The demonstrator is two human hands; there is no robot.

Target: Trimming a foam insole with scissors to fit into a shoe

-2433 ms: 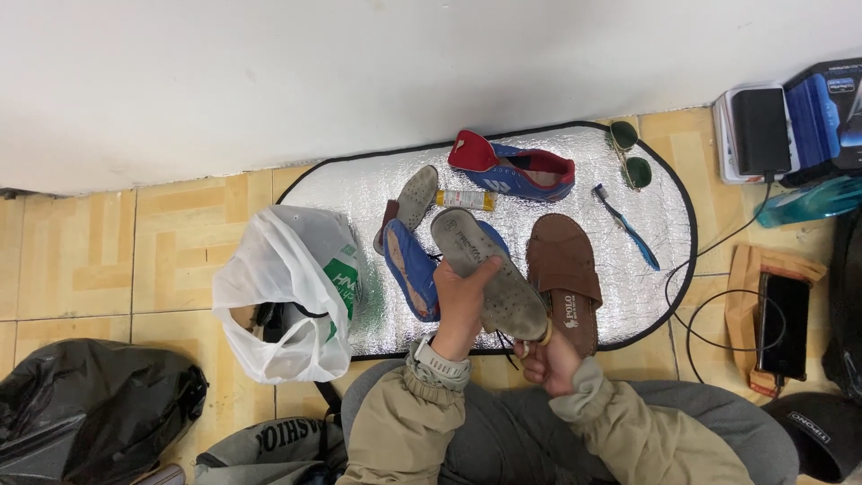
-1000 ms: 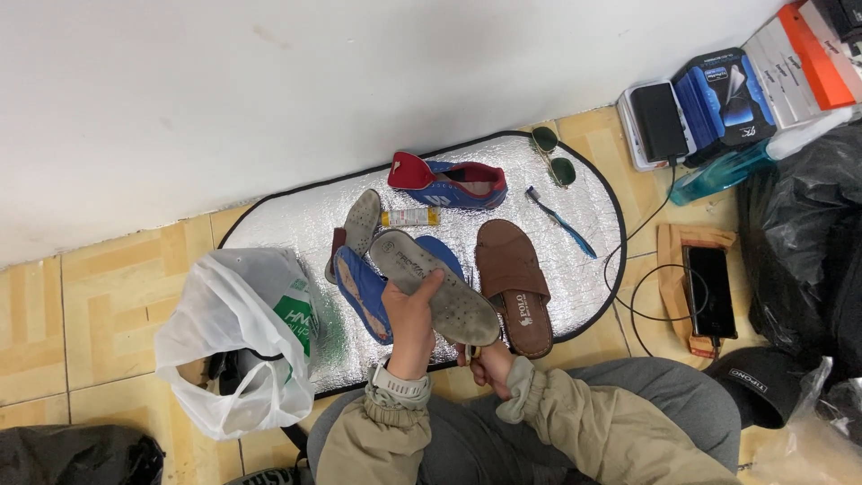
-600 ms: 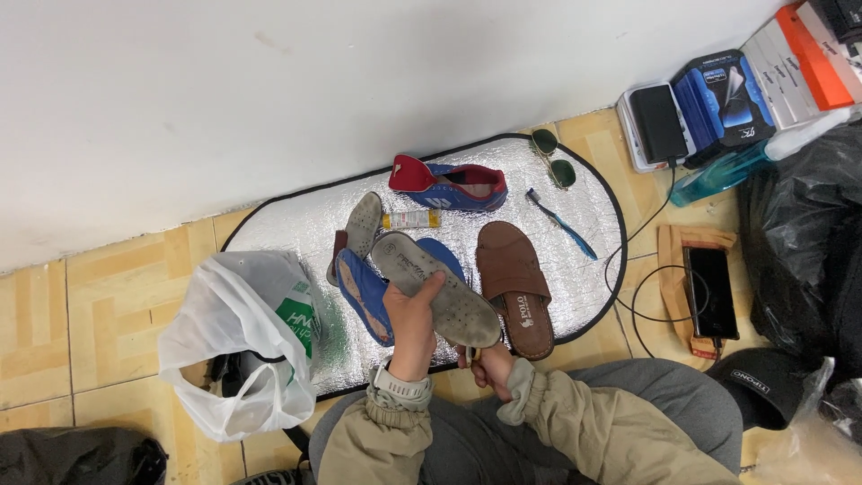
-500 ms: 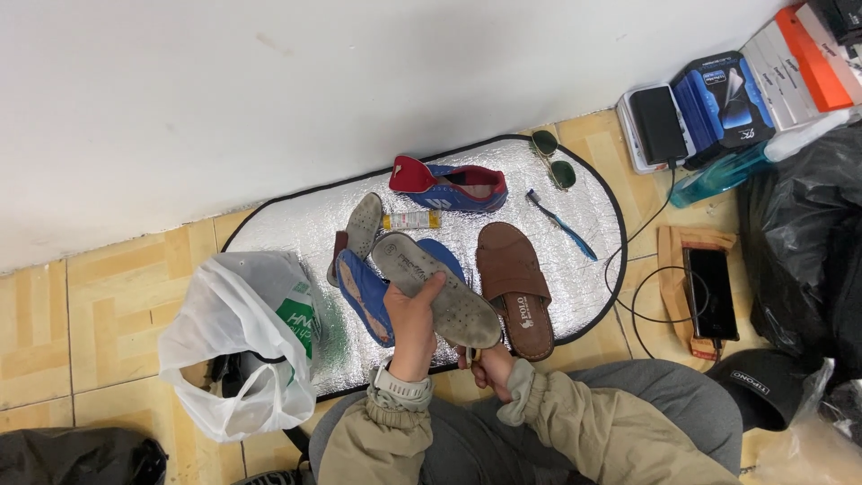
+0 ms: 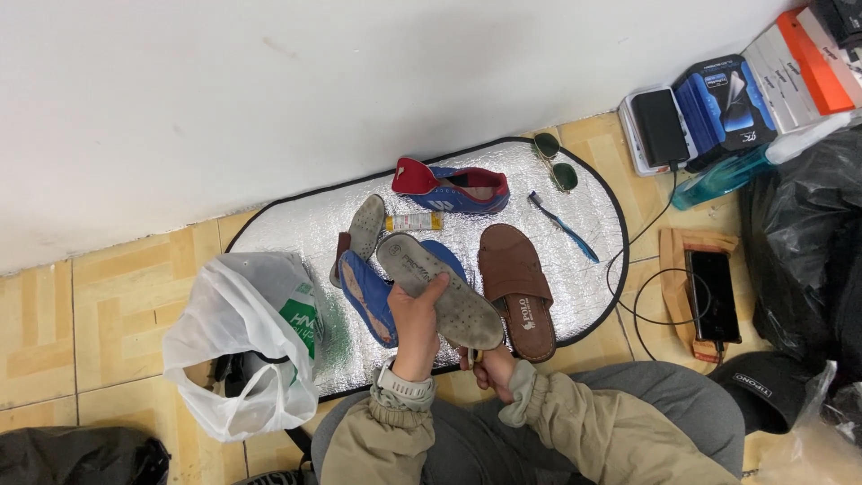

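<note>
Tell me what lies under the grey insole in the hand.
Under the grey insole, held by the left hand, lies a blue shoe on the silver mat; its middle is covered.

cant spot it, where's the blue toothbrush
In the head view the blue toothbrush lies on the silver mat, right of centre, between the brown sandal and the sunglasses.
</note>
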